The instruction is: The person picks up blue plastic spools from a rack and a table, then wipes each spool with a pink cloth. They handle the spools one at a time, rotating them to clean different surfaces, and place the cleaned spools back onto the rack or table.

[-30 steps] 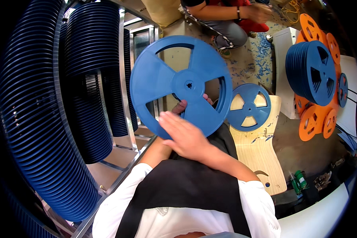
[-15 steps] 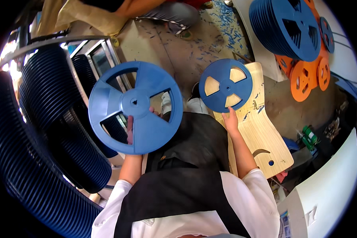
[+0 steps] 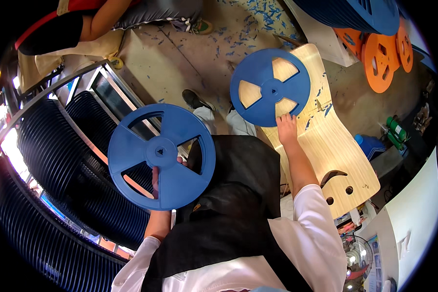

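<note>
My left hand (image 3: 155, 182) is closed on a large blue plastic reel (image 3: 187, 186), from beneath. Some of its fingers show through the openings beside one spoke; the rest of the hand is behind the reel. The reel faces up in front of my apron, with three wide cut-outs round a small hub. To the right, my right hand (image 3: 287, 127) has its fingers over the near rim of a second blue reel (image 3: 273, 91); its thumb is hidden. That reel is over the far end of a pale wooden chair (image 3: 328, 153), whose wood shows through the cut-outs.
At left, a metal rack (image 3: 58, 87) holds rows of dark reels (image 3: 68, 175). Orange reels (image 3: 378, 63) and a blue reel stack (image 3: 360, 14) stand far right. Another person's arm (image 3: 100, 24) shows far left. Blue scraps (image 3: 263, 19) litter the floor. A fan (image 3: 357, 258) stands lower right.
My right hand has gone from thumb and fingertips at the reel's near edge to fingers laid over it. The left reel sits lower in view. The whole view has shifted.
</note>
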A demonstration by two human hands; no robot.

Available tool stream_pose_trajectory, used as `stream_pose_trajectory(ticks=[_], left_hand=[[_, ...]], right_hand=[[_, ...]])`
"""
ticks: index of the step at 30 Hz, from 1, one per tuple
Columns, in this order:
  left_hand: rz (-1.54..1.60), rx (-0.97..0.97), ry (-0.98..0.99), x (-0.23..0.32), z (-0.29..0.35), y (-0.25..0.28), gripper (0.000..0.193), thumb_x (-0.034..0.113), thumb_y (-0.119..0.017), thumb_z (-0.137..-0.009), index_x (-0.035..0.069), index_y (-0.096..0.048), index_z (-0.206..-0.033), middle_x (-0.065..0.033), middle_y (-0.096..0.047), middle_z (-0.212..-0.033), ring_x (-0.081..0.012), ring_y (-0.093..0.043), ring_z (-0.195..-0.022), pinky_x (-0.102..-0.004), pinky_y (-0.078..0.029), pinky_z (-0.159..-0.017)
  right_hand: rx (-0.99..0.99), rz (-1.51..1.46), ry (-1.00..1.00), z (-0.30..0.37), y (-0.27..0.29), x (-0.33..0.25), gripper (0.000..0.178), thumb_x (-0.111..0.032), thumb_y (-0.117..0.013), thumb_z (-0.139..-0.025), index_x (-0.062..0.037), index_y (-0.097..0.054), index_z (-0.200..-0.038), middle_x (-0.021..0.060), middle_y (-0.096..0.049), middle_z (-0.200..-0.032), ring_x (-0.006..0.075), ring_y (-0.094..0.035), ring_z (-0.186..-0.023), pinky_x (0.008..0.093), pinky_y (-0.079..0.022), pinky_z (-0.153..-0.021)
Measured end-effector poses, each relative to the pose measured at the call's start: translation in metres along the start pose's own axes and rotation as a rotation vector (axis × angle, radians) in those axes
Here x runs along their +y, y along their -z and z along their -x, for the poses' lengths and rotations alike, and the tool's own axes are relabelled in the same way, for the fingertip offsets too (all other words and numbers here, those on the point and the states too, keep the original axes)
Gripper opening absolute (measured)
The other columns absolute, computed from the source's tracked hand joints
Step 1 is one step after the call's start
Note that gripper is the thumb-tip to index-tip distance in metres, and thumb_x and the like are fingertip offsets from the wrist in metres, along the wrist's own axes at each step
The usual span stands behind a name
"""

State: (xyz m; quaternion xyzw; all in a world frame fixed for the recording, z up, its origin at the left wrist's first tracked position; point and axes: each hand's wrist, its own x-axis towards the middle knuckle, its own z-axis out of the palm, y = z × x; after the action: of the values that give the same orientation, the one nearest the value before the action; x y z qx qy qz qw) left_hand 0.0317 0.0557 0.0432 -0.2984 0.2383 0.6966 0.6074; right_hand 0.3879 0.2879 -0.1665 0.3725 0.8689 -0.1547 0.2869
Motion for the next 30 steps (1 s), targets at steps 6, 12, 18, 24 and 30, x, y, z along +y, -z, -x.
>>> stream_pose_trajectory(ticks=[6,12,18,24,30], left_hand=[[-0.101,-0.034,0.041,-0.001,-0.004,-0.001,0.067,0.051,-0.053,-0.090,0.008,-0.037,-0.139,-0.0152,-0.048,-0.128,-0.0303,-0.046,-0.120,-0.0463,-0.036,-0.107],[-0.078,-0.023,-0.013,-0.002,0.003,-0.019,0.067,0.052,-0.051,-0.090,0.007,-0.037,-0.138,-0.0145,-0.050,-0.125,-0.0295,-0.045,-0.120,-0.0466,-0.035,-0.107],[-0.039,0.013,-0.097,0.002,0.020,-0.029,0.067,0.052,-0.050,-0.091,0.005,-0.038,-0.137,-0.0145,-0.052,-0.123,-0.0301,-0.046,-0.118,-0.0451,-0.034,-0.108],[0.005,0.038,-0.192,0.012,0.042,-0.021,0.066,0.050,-0.053,-0.091,0.001,-0.040,-0.134,-0.0158,-0.051,-0.123,-0.0311,-0.047,-0.118,-0.0433,-0.034,-0.107],[-0.002,0.358,-0.346,0.032,0.080,-0.032,0.048,0.031,-0.065,-0.088,0.000,-0.050,-0.122,-0.0166,-0.062,-0.107,-0.0251,-0.062,-0.096,-0.0368,-0.053,-0.085]], right_hand=[[0.087,-0.058,0.239,0.013,-0.001,0.007,0.011,-0.016,-0.060,-0.078,-0.0131,-0.058,-0.089,0.0051,-0.053,-0.088,0.0247,-0.052,-0.092,0.0402,-0.039,-0.078],[0.063,-0.199,0.323,0.039,0.043,-0.014,0.030,-0.015,-0.074,-0.063,-0.0126,-0.058,-0.089,0.0050,-0.051,-0.085,0.0245,-0.052,-0.091,0.0380,-0.040,-0.076],[0.147,-0.282,0.429,0.051,0.086,-0.031,0.021,-0.012,-0.067,-0.067,-0.0120,-0.056,-0.085,0.0052,-0.050,-0.083,0.0253,-0.051,-0.086,0.0389,-0.040,-0.074],[0.181,-0.271,0.615,0.034,0.151,-0.068,0.024,-0.013,-0.069,-0.068,-0.0103,-0.055,-0.087,0.0066,-0.049,-0.086,0.0263,-0.051,-0.087,0.0391,-0.042,-0.075],[0.178,-0.448,0.786,0.014,0.255,-0.165,0.042,-0.020,-0.071,-0.076,-0.0044,-0.056,-0.113,0.0105,-0.050,-0.094,0.0300,-0.050,-0.093,0.0395,-0.043,-0.078]])
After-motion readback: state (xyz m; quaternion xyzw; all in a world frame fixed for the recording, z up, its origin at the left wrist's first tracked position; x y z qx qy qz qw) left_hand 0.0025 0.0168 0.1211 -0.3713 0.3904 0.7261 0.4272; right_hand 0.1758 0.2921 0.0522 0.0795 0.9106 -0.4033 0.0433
